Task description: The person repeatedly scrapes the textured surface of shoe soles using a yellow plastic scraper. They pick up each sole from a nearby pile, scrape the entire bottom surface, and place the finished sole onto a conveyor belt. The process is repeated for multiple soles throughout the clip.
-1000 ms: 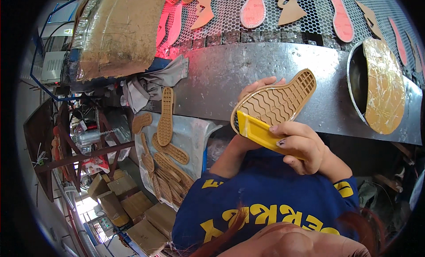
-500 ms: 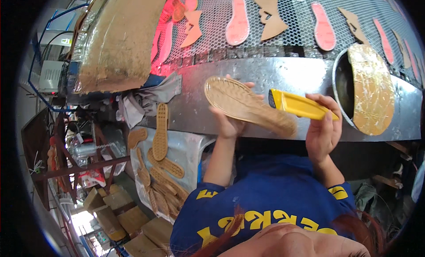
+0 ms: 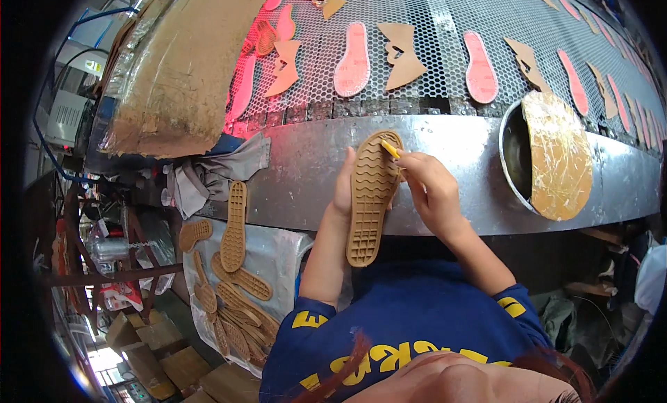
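Note:
A tan shoe sole (image 3: 368, 205) with wavy grooves and a grid at its heel stands nearly upright in front of me, toe end away. My left hand (image 3: 344, 184) is closed around its left edge, with the fingers hidden behind it. At the toe end's right edge, my right hand (image 3: 432, 187) pinches a yellow brush (image 3: 390, 150). Only a short piece of its yellow handle shows; the bristles are out of sight behind the sole.
Pink insoles (image 3: 352, 62) and tan cut pieces (image 3: 401, 59) lie on a mesh conveyor (image 3: 445, 76) beyond the metal ledge (image 3: 299, 160). A half-covered round pan (image 3: 511, 156) stands at right. More soles (image 3: 236, 226) rest on the left. A cardboard sheet (image 3: 167, 76) is at far left.
The sole has turned from lying slantwise to nearly upright, grooved side now in view. My right hand has brought the brush left to the toe end. Insoles and cut pieces have shifted in view.

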Demonstrator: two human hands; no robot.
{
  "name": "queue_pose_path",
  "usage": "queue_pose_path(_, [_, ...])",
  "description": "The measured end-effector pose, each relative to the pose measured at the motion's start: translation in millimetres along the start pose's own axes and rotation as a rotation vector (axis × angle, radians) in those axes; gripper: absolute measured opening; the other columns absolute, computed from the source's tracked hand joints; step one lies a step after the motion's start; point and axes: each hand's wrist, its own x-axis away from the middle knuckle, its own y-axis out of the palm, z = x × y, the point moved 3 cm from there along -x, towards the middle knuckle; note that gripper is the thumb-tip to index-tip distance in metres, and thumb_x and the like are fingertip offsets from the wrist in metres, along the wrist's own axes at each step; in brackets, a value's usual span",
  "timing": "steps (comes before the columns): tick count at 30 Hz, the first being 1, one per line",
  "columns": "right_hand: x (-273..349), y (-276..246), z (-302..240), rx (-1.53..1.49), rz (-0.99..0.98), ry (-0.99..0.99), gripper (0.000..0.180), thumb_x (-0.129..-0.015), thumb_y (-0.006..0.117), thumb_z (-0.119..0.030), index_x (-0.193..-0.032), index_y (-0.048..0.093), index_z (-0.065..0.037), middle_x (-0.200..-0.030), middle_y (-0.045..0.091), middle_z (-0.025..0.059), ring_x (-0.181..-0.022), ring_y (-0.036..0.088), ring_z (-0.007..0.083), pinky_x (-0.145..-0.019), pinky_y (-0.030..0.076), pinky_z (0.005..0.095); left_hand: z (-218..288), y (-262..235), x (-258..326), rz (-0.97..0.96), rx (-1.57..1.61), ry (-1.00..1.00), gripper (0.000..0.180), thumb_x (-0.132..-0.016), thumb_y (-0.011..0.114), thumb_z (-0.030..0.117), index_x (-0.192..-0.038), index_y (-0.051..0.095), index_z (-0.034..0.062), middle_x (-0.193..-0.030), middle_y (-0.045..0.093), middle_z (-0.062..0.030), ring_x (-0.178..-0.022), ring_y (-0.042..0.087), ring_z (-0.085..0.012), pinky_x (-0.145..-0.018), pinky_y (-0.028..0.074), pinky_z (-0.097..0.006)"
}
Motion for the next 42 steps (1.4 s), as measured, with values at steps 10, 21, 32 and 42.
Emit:
queue_pose_path(10, [14,4,-3,-0.279,-0.256,0.332,0.028,-0.079,0.059,0.013,-0.099,0.070,-0.003,-0.091,0.070,0.0107,-0.085,0.068,0.0216,-0.079,0.053,0.0330,-3,-6,-1,0.133,0.264,-0.086,0.073,-0.099,0.017,0.060,-0.128,0.050,0.0028,-0.099,0.065,-0.0212,-0.082,0.067,-0.0248,-0.061,0.057,-0.034])
queue_pose_path(21, [12,17,-15,-0.218,-0.227,0.215,0.026,-0.078,0.064,0.009,-0.100,0.070,-0.003,-0.091,0.069,0.0118,-0.085,0.068,0.0241,-0.075,0.053,0.0330,-5,-18,-4,0.103,0.281,-0.024,0.069,-0.100,0.024,0.058,-0.134,0.047,0.0025,-0.113,0.062,-0.0181,-0.090,0.064,-0.0255,-0.073,0.055,-0.037])
queue_pose_path(32, [7,25,12,-0.279,0.020,0.381,0.013,-0.090,0.064,0.001,-0.102,0.068,0.001,-0.099,0.071,0.0102,-0.093,0.067,0.0161,-0.076,0.054,0.0272,-2,-19,0,-0.088,0.200,-0.087,0.073,-0.097,0.020,0.065,-0.132,0.048,0.0073,-0.092,0.066,-0.0219,-0.066,0.068,-0.0269,-0.046,0.058,-0.033])
queue_pose_path(42, [35,26,-31,-0.027,-0.077,0.202,0.021,-0.081,0.065,0.008,-0.100,0.067,0.000,-0.085,0.067,0.0139,-0.075,0.067,0.0268,-0.068,0.052,0.0325,-5,-18,3,0.136,0.266,0.013,0.073,-0.096,0.025,0.063,-0.132,0.046,0.0028,-0.098,0.065,-0.0212,-0.069,0.068,-0.0315,-0.050,0.059,-0.037])
